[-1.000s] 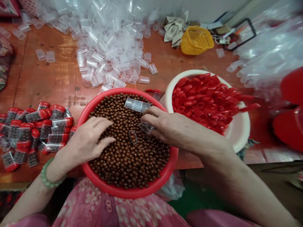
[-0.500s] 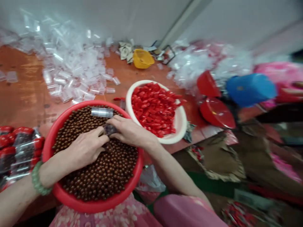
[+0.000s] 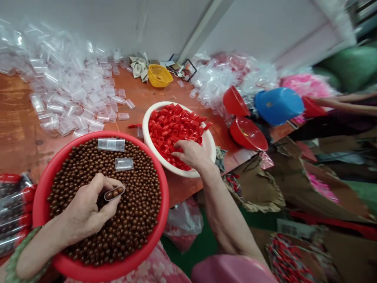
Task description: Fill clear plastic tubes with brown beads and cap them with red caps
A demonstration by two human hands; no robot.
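Note:
My left hand point(image 3: 85, 210) is closed round a clear plastic tube point(image 3: 114, 193) filled with brown balls, held above the red basin point(image 3: 44, 184) of brown balls point(image 3: 138, 204). Two empty clear tubes point(image 3: 111, 144) lie on top of the balls. My right hand point(image 3: 190, 153) reaches into the white bowl point(image 3: 206, 139) of red caps point(image 3: 169, 129), its fingers curled down among the caps; whether they hold one is hidden.
A heap of empty clear tubes point(image 3: 64, 98) covers the wooden table at the back left. Capped filled tubes point(image 3: 14, 204) lie at the left edge. A yellow basket point(image 3: 160, 75), red bowls point(image 3: 247, 133) and a blue tub point(image 3: 278, 105) stand further right. Another person's arm point(image 3: 341, 103) shows at right.
My right hand left the red basin and moved right into the white bowl of caps. The filled tube now sits in my left hand. The view swung to the right.

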